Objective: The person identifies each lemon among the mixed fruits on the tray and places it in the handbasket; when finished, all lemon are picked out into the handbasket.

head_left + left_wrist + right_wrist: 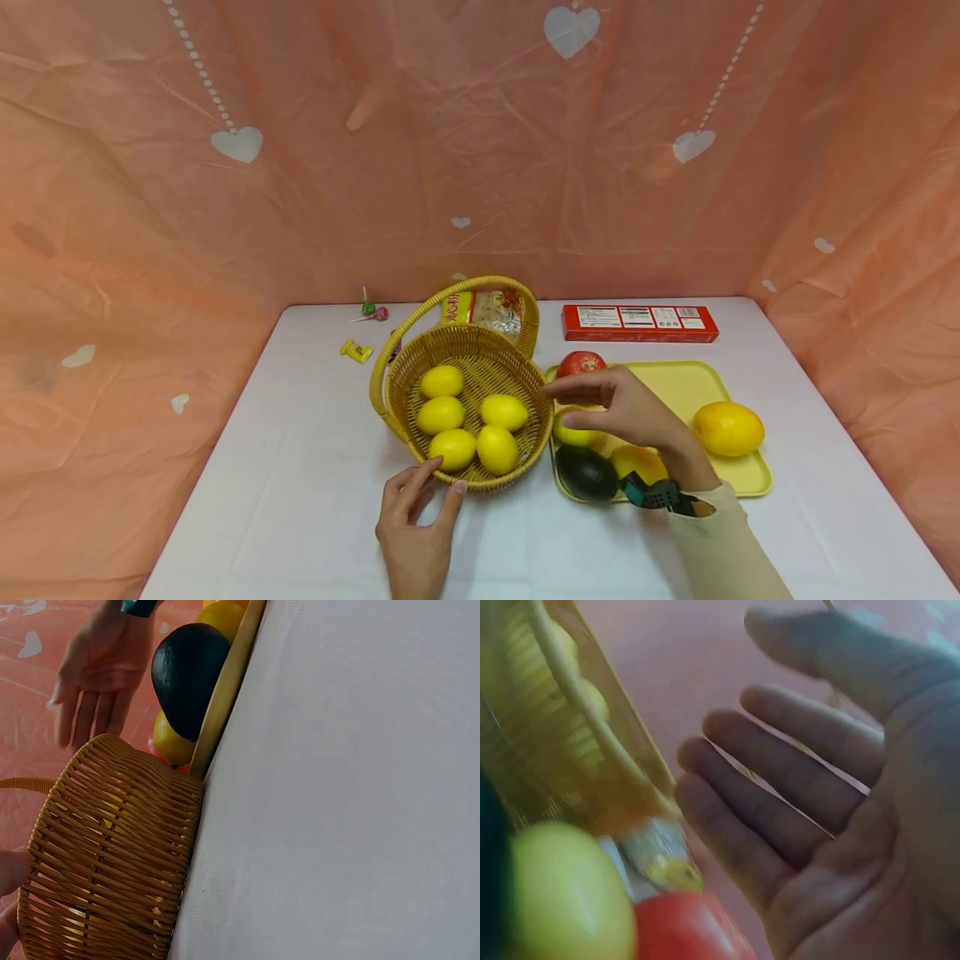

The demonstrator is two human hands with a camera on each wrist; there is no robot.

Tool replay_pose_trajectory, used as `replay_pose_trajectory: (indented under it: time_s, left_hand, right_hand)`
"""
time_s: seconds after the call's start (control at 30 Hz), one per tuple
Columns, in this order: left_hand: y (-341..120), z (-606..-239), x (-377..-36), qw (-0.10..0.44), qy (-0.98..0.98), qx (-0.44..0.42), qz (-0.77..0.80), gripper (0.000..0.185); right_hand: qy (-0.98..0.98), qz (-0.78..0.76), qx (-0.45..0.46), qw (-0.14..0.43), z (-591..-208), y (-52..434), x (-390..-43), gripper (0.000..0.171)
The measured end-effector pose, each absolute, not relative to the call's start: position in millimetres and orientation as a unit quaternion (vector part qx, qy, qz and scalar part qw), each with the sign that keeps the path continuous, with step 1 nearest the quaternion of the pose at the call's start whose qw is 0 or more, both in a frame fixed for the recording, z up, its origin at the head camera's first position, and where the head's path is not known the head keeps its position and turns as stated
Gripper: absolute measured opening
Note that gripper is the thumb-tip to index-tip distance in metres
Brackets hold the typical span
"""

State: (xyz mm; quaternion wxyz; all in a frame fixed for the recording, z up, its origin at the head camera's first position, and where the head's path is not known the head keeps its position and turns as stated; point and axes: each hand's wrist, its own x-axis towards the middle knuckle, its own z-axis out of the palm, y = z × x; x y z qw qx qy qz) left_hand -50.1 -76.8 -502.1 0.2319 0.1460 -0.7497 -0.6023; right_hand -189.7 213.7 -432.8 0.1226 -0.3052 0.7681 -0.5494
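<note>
**Five lemons in, one hand steadying, one hand hovering**

Five lemons lying in the wicker basket, left of centre on the white table; long axes mostly across the table, the two nearest ones tipped more toward the front rim. Behind, far left: lollipops and a small yellow sweet.

At the basket's near rim, left hand: fingers straight and spread, tips touching the weave, nothing gripped.

Just right of the basket, right hand above the yellow tray: fingers extended toward the basket, palm relaxed and empty, as the right wrist view confirms. Under it a yellow-green fruit, a red fruit behind, a dark avocado at the tray's front, an orange-yellow piece beside it, and a large mango further right, long axis across the tray. Beyond: red box.

Likely risks: basket sliding or tipping, held only by fingertips; round fruit rolling off the shallow tray if nudged; sleeve brushing the avocado at the tray's edge.
</note>
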Motion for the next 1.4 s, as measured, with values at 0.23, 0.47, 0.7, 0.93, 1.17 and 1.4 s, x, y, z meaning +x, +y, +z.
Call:
replay_pose_trajectory:
  time_s: [0.23, 0.47, 0.7, 0.93, 1.17, 1.4]
  left_hand:
    - [-77, -502, -50, 0.232, -0.748, 0.147, -0.604, 0.038]
    - [-77, -502, -50, 0.232, -0.748, 0.147, -0.604, 0.038]
    - [-77, -502, -51, 0.238, -0.747, 0.147, -0.603, 0.039]
    - [-76, -502, -51, 0.237, -0.748, 0.150, -0.602, 0.039]
    - [-76, -501, -51, 0.239, -0.749, 0.151, -0.599, 0.039]
    - [-76, -502, -51, 0.238, -0.748, 0.153, -0.601, 0.039]
  right_hand:
    - [0.761, -0.571, -0.271, 0.146, -437, 257, -198, 0.040]
    - [0.762, -0.576, -0.242, 0.170, -445, 275, -200, 0.042]
    - [0.814, -0.500, -0.225, 0.192, -451, 273, -204, 0.044]
    - [0.830, -0.454, -0.234, 0.225, -458, 256, -205, 0.047]
    - [0.841, -0.433, -0.245, 0.212, -455, 247, -203, 0.044]
    - [0.838, -0.454, -0.246, 0.174, -440, 256, -199, 0.044]
